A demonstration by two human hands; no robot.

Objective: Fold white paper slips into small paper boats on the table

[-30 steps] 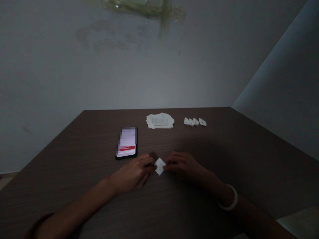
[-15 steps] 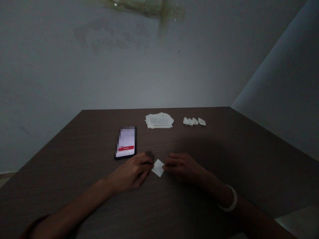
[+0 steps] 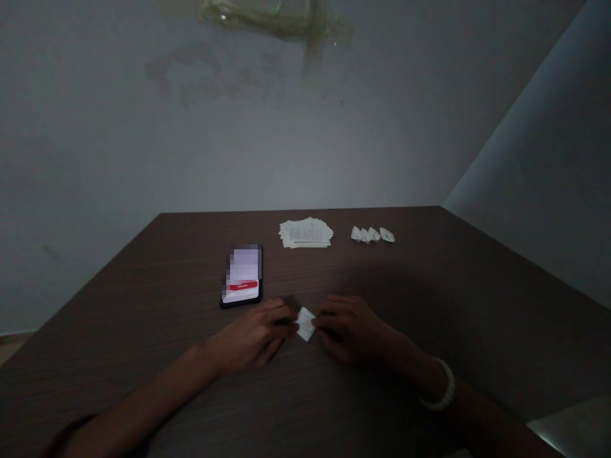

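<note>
A small white square of folded paper (image 3: 306,324) with dark print lies cornerwise between my hands, just over the table. My left hand (image 3: 260,334) pinches its left corner between thumb and fingers. At the opposite corner, the fingertips of my right hand (image 3: 346,326) close on the paper. A pale beaded bracelet (image 3: 446,385) circles my right wrist. Several folded paper pieces (image 3: 373,235) sit in a short row farther back on the right. Behind my hands is a stack of printed paper slips (image 3: 306,233).
A phone (image 3: 242,275) with a lit screen lies just beyond my left hand. The brown wooden table (image 3: 167,280) reaches back to a grey wall (image 3: 305,146) with yellowish tape on it. Another wall surface rises at the right.
My left fingers have shifted slightly right and cover more of the paper's left corner. My right hand stays at its corner. The view has tipped slightly.
</note>
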